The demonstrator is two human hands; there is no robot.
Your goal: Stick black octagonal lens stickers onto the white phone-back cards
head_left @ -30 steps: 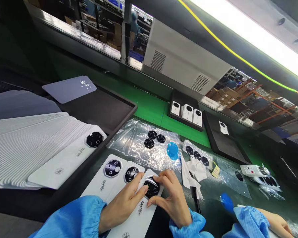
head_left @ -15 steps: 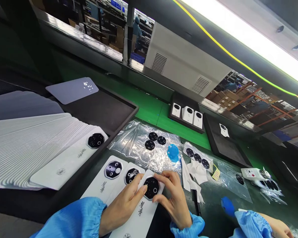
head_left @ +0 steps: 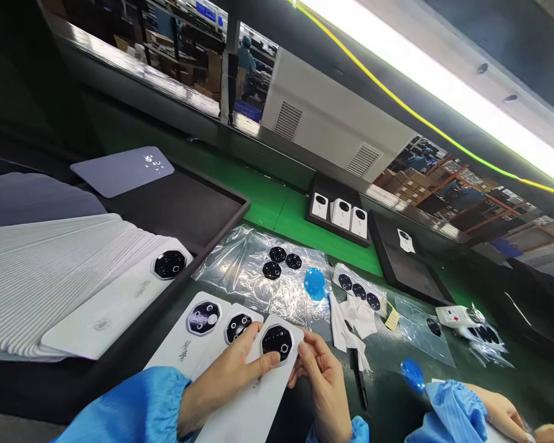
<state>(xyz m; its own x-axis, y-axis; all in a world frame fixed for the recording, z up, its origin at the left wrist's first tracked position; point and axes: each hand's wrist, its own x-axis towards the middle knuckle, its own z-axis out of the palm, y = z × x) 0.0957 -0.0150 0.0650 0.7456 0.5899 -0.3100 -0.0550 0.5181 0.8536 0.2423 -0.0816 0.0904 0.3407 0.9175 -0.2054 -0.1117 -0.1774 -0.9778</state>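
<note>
My left hand (head_left: 228, 375) grips a white phone back cover (head_left: 244, 412) by its left edge, thumb lying on its face. A black octagonal camera plate (head_left: 277, 343) sits in the cover's upper end. The fingers of my right hand (head_left: 321, 375) pinch the cover's upper right edge, just beside that plate. Two more white covers with dark camera plates (head_left: 204, 317) lie left of it, the nearer one partly hidden by my left hand. Behind them, three loose black plates (head_left: 277, 254) rest on a clear plastic sheet (head_left: 231, 258) near a blue film disc (head_left: 314, 283).
A fanned stack of white covers (head_left: 83, 271) fills the left side beside a black tray (head_left: 184, 209). White wipes (head_left: 362, 317), a black pen-like tool (head_left: 362, 387) and bagged plates (head_left: 359, 290) lie to the right. A co-worker's hand (head_left: 498, 409) is at lower right.
My right hand's fingers have gone from spread around the camera plate to pinching the cover's right edge. The cover is tilted slightly. The view has shifted, and the co-worker's second hand shows.
</note>
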